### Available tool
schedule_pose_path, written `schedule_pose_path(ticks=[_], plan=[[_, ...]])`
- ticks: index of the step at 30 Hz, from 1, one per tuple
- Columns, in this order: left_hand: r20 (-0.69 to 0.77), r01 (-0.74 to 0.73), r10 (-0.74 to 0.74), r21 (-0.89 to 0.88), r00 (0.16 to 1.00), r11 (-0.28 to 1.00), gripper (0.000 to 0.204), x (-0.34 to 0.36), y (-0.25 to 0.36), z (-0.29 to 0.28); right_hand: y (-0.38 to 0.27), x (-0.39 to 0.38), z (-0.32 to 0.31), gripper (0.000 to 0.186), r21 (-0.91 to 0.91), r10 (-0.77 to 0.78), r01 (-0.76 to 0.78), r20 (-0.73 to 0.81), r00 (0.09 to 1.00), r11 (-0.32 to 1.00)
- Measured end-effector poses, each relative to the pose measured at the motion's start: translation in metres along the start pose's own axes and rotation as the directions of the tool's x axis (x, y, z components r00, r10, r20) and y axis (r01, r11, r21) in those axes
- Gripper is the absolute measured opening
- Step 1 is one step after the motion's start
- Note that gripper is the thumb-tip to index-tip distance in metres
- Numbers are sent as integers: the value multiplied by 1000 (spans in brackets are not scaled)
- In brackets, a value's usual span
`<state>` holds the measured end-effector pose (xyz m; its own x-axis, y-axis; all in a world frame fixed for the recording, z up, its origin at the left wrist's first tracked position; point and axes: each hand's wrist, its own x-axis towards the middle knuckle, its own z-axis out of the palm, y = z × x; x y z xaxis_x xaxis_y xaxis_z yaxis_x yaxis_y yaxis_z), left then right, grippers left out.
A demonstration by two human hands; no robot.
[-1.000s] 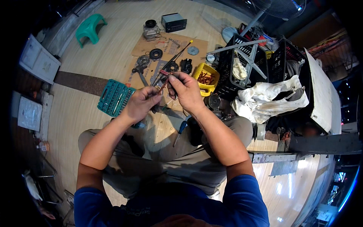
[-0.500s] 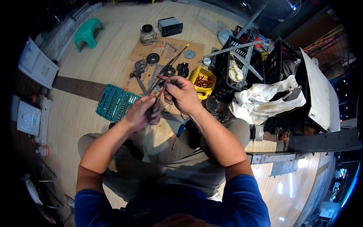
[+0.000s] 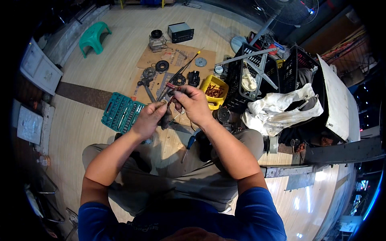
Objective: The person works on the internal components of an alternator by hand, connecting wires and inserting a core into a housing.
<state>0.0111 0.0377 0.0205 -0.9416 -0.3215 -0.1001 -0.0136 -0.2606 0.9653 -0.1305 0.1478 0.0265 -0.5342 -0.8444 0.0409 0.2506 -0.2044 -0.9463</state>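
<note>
Both hands meet above the cardboard, fingers close together. My left hand [image 3: 149, 120] pinches the lower end of a thin reddish, copper-coloured strand [image 3: 170, 101]; my right hand [image 3: 194, 105] grips it higher up, thumb against fingers. A short red piece [image 3: 172, 86] sticks out past the right fingers; whether it joins the strand I cannot tell. Beyond the hands, dismantled metal parts lie on the cardboard, among them a black ring-shaped part [image 3: 162, 66]. Right of my right hand stands a cut yellow container [image 3: 210, 80] holding copper-coloured pieces [image 3: 214, 90].
A teal socket set case [image 3: 116, 111] lies open at left. Between my feet is a blue-handled screwdriver [image 3: 189, 143]. Black crates [image 3: 237, 76], a white cloth [image 3: 277, 116] and a standing fan [image 3: 287, 10] crowd the right. A green stool [image 3: 93, 37] stands far left.
My right hand has shifted slightly, its fingers now lower and nearer the left ones, so less of the strand shows. Both hands keep their hold.
</note>
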Motion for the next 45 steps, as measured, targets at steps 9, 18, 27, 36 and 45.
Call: schedule_pose_path(ticks=[9, 18, 27, 36, 45], plan=[[-44, -158, 266, 707, 963, 690, 27, -3, 5, 1, -4, -3, 1, 15, -108, -1, 2, 9, 1000, 994], [15, -196, 289, 769, 957, 609, 25, 4, -2, -7, -2, 0, 2, 12, -136, 44, -43, 6, 999, 990], [-68, -40, 223, 894, 972, 446, 27, 11, 23, -30, 27, 11, -33, 9, -331, 252, -234, 13, 968, 914], [-116, 54, 244, 967, 963, 247, 33, 3, 45, -56, 143, -8, -115, 23, -998, 436, 26, 50, 899, 62], [-116, 73, 182, 971, 977, 227, 29, -4, 48, -68, 96, 17, -130, 38, -897, -110, -429, -440, 891, 111]])
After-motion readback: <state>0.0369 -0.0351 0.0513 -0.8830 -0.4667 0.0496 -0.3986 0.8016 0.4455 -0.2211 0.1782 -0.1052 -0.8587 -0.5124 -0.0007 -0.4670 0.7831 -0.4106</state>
